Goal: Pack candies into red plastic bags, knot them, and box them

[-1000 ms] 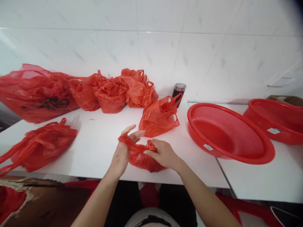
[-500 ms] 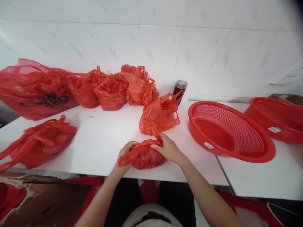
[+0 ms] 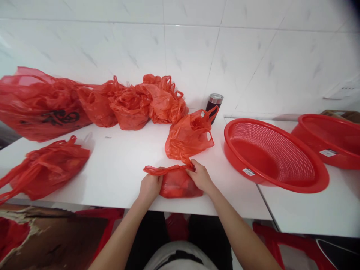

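A small red plastic bag (image 3: 176, 183) with something inside sits near the front edge of the white table (image 3: 123, 168). My left hand (image 3: 149, 186) is closed on the bag's left handle, which stretches flat across the top. My right hand (image 3: 200, 176) is closed on the bag's right side, pinching its other handle. Just behind the bag lies another crumpled red bag (image 3: 189, 137), almost touching my right hand.
Several red bags (image 3: 132, 103) are heaped along the tiled wall, a large one (image 3: 39, 105) at far left and another (image 3: 45, 167) at front left. A dark cup (image 3: 214, 105) stands by the wall. A red colander (image 3: 272, 155) and a red basin (image 3: 329, 140) sit right.
My hands have lowered the small bag onto the table and pulled its handles out sideways across the top; both hands have closed on it, the left having been open a second ago.
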{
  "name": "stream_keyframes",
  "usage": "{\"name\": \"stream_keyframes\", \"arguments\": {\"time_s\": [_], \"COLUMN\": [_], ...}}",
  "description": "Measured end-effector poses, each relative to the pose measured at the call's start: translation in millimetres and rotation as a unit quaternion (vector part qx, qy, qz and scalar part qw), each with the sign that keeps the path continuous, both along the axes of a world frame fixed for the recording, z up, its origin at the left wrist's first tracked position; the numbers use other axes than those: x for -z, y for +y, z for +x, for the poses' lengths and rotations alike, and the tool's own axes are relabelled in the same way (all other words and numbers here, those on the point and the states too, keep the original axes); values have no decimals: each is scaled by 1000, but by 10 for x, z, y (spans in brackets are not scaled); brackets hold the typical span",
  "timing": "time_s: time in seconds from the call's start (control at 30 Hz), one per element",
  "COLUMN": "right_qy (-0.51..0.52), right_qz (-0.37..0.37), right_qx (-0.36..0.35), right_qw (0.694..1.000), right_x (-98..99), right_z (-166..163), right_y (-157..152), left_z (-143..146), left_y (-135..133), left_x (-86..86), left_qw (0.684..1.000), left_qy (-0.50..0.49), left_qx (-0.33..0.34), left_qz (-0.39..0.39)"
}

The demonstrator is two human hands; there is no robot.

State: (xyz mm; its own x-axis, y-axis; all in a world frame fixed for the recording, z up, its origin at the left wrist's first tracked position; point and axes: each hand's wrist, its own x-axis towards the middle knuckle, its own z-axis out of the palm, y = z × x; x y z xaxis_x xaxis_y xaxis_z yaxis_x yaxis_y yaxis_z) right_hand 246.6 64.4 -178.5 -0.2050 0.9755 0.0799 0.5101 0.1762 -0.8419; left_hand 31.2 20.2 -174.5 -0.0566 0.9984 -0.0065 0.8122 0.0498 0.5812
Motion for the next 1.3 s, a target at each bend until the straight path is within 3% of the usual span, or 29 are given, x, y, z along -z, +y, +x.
{"name": "stream_keyframes", "arguments": {"time_s": [0.17, 0.33, 0.6, 0.8, 0.93, 1.1, 1.3], "right_qy": [12, -4, -117, -122, -81, 28, 231], "right_qz": [-3, -1, 27, 26, 19, 13, -29], "right_qx": [7, 9, 50, 51, 43, 5, -52], "right_qw": [1000, 1000, 992, 991, 996, 1000, 971], "right_x": [61, 81, 96, 101, 99, 15, -272], "right_z": [27, 35, 6, 2, 30, 78, 97], "right_y": [43, 23, -57, -34, -25, -71, -215], "left_z": [14, 40, 62, 49, 4, 40, 172], "left_y": [4, -12, -58, -12, 29, -20, -212], "left_x": [2, 33, 33, 39, -33, -323, -577], "left_qw": [994, 988, 994, 996, 998, 978, 950], "left_qy": [99, 136, 94, 36, -40, -175, -284], "left_qx": [-29, -49, -59, -40, 5, 117, 132], "left_qz": [-41, -46, 22, 67, 53, 13, 0]}}
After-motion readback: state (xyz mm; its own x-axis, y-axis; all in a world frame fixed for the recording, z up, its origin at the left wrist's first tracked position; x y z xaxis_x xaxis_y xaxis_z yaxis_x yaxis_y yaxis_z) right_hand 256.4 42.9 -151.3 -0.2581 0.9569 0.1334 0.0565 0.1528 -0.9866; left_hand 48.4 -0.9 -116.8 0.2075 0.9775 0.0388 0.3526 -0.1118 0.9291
